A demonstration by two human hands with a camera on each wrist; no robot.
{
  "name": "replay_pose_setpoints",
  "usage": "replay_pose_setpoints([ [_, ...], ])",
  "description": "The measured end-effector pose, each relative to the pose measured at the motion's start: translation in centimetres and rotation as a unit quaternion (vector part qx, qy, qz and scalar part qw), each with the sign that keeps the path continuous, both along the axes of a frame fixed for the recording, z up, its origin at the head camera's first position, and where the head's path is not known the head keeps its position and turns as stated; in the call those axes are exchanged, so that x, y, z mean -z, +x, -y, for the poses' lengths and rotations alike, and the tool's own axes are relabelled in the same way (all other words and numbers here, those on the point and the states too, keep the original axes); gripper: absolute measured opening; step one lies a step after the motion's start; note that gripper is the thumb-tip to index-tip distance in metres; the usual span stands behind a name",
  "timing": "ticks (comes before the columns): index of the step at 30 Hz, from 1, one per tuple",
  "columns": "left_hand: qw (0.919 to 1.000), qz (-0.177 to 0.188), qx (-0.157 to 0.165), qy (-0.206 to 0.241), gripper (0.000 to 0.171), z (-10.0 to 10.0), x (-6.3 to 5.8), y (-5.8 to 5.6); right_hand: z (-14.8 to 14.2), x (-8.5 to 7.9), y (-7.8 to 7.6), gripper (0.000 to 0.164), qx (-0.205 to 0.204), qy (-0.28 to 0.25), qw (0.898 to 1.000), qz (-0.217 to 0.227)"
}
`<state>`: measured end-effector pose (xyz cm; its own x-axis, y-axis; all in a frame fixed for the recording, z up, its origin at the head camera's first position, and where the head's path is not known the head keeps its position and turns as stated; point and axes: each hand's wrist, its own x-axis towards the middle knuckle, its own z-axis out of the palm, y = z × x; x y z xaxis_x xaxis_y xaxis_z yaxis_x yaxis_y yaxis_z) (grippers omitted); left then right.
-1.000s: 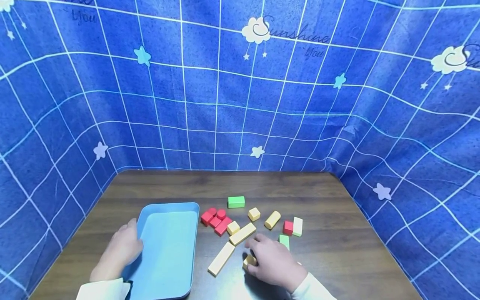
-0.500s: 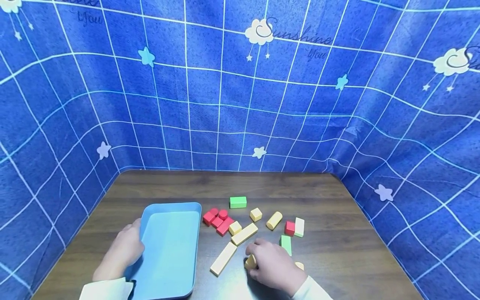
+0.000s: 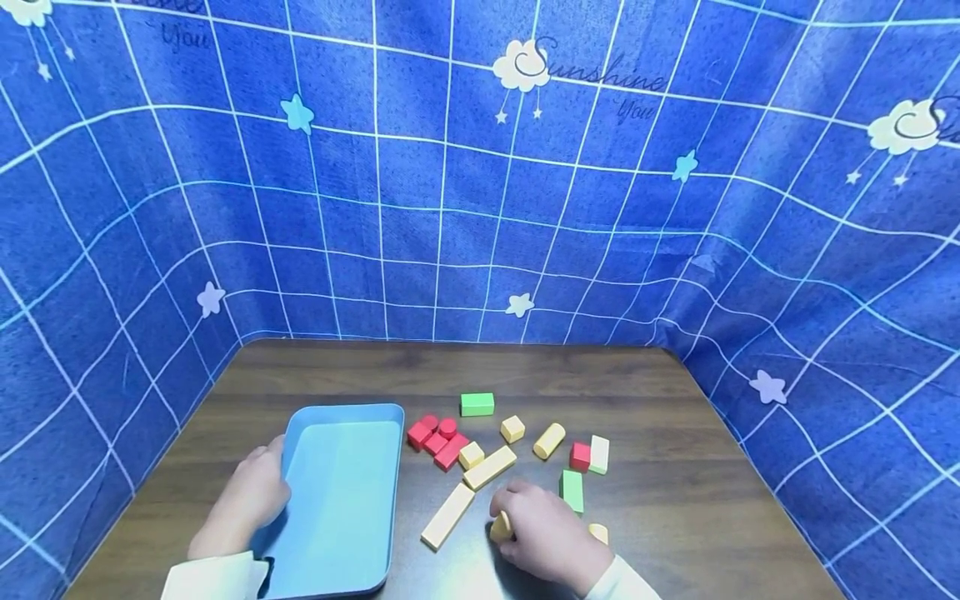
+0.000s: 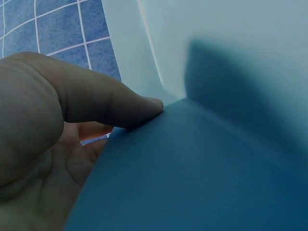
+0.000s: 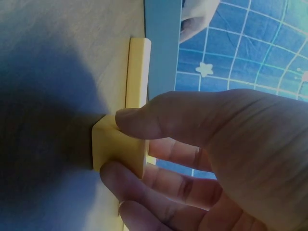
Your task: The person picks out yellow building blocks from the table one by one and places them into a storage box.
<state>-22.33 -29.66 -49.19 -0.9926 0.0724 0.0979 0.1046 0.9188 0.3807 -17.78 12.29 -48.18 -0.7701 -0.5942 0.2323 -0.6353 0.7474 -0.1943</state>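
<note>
My left hand [image 3: 251, 496] grips the left wall of a blue tray [image 3: 341, 492]; in the left wrist view the thumb [image 4: 110, 103] lies on the inner side, the other fingers outside. In the head view the tray holds nothing. My right hand [image 3: 543, 527] pinches a small yellow block [image 5: 120, 147] between thumb and fingers, low over the table. The fingers partly cover this block, which looks angular in the right wrist view. Two long yellow blocks, one nearer [image 3: 447, 517] and one farther [image 3: 490, 468], lie between that hand and the tray.
Red blocks [image 3: 450, 452] cluster right of the tray beside a yellow cube [image 3: 472, 455]. Farther back are a green block [image 3: 477, 405], another yellow cube [image 3: 513, 429] and a yellow cylinder [image 3: 550, 442]. A red cube [image 3: 581, 456] and green block [image 3: 572, 492] lie rightward. Blue curtain [image 3: 480, 208] surrounds the table.
The right hand's fingers have closed in around the yellow block, which has turned slightly. The left hand keeps its grip on the tray. The head view has shifted a little.
</note>
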Motion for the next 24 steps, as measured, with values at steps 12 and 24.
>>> replay_pose_setpoints([
  [12, 1.0, 0.0, 0.001, 0.002, 0.061, 0.38, 0.21, 0.76, 0.38, 0.02, 0.72, 0.029, 0.004, -0.014, 1.0, 0.001],
  [24, 1.0, 0.0, 0.005, 0.008, 0.063, 0.28, 0.31, 0.01, 0.17, 0.47, 0.22, 0.03, 0.006, -0.01, 1.0, -0.019],
])
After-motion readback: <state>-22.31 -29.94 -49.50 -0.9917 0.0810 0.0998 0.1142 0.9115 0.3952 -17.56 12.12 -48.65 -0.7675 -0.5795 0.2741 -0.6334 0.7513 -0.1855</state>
